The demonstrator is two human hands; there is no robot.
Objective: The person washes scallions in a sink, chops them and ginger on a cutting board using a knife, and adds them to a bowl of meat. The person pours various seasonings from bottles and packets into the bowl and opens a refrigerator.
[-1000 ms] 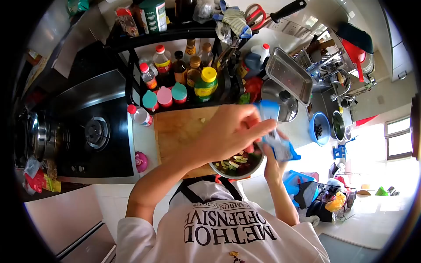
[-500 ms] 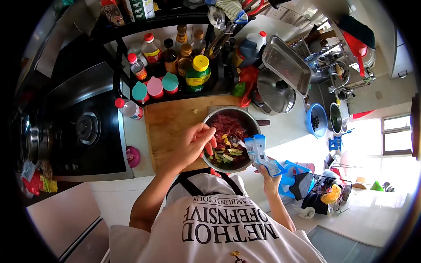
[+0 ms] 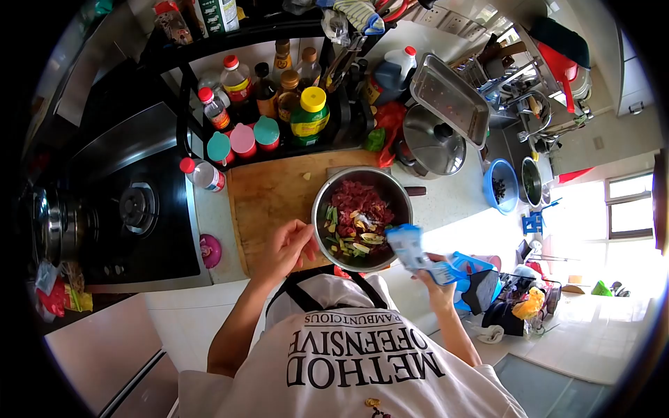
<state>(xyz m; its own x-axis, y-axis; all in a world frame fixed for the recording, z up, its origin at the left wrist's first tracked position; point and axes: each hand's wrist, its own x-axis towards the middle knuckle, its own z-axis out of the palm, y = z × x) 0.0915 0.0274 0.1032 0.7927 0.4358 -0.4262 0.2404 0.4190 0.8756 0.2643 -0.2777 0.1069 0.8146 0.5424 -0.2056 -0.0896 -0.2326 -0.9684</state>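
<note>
My right hand (image 3: 437, 277) grips a blue-and-white plastic packet (image 3: 411, 249), tilted with its upper end over the right rim of a metal pot (image 3: 322, 245). In the pot lie raw red meat pieces (image 3: 360, 200), pale slices (image 3: 372, 238) and green scallion pieces (image 3: 332, 217). A small white patch, perhaps powder, shows on the food. Beside the pot's left rim hovers my left hand (image 3: 284, 249), its fingers loosely bent and apart, with nothing visible in them. Under the pot is a wooden cutting board (image 3: 268, 188).
Left of the board are a pink round item (image 3: 210, 251) and a gas stove (image 3: 139, 207). Sauce bottles (image 3: 310, 118) and lidded jars (image 3: 242, 141) line the back. A lidded pot (image 3: 433, 143), a metal tray (image 3: 453, 97) and a blue basin (image 3: 501, 186) stand to the right.
My left hand has drawn back from over the pot to its left side. My right hand and the packet have shifted slightly right and down, with the packet blurred.
</note>
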